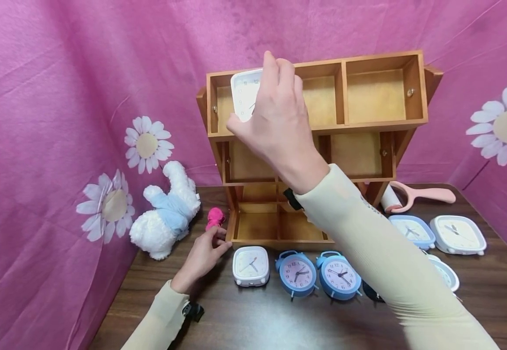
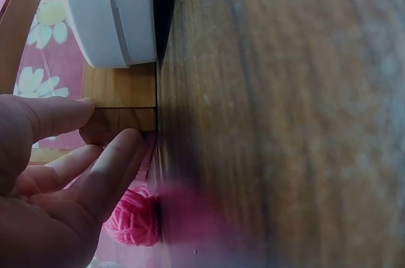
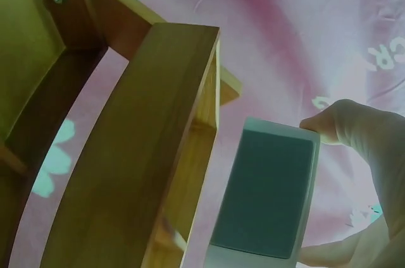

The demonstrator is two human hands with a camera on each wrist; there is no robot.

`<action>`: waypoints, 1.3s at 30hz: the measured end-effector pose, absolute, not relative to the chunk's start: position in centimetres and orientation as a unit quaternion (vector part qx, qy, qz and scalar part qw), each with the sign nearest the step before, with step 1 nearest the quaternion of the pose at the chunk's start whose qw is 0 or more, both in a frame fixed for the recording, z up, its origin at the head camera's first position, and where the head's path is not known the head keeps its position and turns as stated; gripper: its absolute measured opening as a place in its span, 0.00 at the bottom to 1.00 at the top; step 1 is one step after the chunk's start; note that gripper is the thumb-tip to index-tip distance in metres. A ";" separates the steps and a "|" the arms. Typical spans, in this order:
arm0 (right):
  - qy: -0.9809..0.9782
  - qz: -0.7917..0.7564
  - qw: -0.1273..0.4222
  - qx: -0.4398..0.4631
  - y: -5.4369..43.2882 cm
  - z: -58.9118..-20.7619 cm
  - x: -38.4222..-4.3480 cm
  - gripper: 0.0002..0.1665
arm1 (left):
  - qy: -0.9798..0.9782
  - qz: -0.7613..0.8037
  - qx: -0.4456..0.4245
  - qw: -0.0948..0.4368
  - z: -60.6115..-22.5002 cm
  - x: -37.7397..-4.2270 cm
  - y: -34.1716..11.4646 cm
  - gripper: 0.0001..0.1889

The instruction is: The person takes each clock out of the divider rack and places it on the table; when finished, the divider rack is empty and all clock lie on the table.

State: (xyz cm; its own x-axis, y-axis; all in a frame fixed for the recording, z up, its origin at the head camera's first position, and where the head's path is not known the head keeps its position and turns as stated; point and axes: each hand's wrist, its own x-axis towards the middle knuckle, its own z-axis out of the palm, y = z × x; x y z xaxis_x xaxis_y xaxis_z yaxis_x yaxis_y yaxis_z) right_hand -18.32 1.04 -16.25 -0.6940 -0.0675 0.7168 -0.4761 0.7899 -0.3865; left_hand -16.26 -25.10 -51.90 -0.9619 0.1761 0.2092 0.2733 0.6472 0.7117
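My right hand point(image 1: 281, 112) grips a white square clock point(image 1: 245, 92) by its edges, in front of the top tier of a tiered wooden shelf point(image 1: 367, 126). In the right wrist view the clock's underside point(image 3: 262, 192) faces the camera, apart from the shelf's wooden tier point(image 3: 126, 148). At the bottom left front corner of the shelf point(image 2: 120, 88), my left hand point(image 1: 202, 255) pinches the wood, thumb on one side and fingers on the other. Just beside the left hand stands another white square clock point(image 1: 251, 265). Behind its fingers is a pink yarn ball point(image 1: 215, 217).
Two blue alarm clocks point(image 1: 297, 274) stand before the shelf. More clocks point(image 1: 458, 234) and a pink-handled lint roller point(image 1: 432, 193) lie at the right. A white plush toy point(image 1: 166, 214) leans at the left. Pink flowered cloth point(image 1: 148, 43) hangs behind the wooden table point(image 1: 236, 321).
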 end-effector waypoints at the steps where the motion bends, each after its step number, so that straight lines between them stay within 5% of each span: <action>1: -0.875 0.286 0.359 0.156 1.3 -16.3 -18.2 0.63 | -0.909 -0.398 -0.114 0.056 -52.6 -16.7 -25.2 0.18; 11: -0.869 0.291 0.368 0.158 3.3 -17.3 -18.0 0.60 | -0.893 -0.430 -0.117 0.057 -50.5 -15.4 -24.5 0.18; 21: -0.872 0.300 0.358 0.147 4.0 -17.7 -18.6 0.60 | -0.908 -0.400 -0.106 0.060 -52.7 -16.5 -25.1 0.15; 32: -0.878 0.310 0.343 0.126 6.2 -17.6 -18.0 0.61 | -0.895 -0.418 -0.138 0.076 -51.1 -15.5 -24.6 0.16; 39: -0.867 0.310 0.372 0.119 9.1 -18.1 -17.2 0.58 | -0.902 -0.408 -0.121 0.072 -51.9 -16.0 -24.8 0.16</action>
State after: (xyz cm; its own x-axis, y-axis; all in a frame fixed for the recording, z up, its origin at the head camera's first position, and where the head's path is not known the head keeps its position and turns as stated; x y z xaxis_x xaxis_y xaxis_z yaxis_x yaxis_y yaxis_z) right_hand -17.21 9.11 -18.14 -0.6954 0.0249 0.7182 -0.4368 0.7790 -0.4499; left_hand -16.04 -24.81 -51.88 -0.9606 0.1597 0.2277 0.2764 0.6384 0.7184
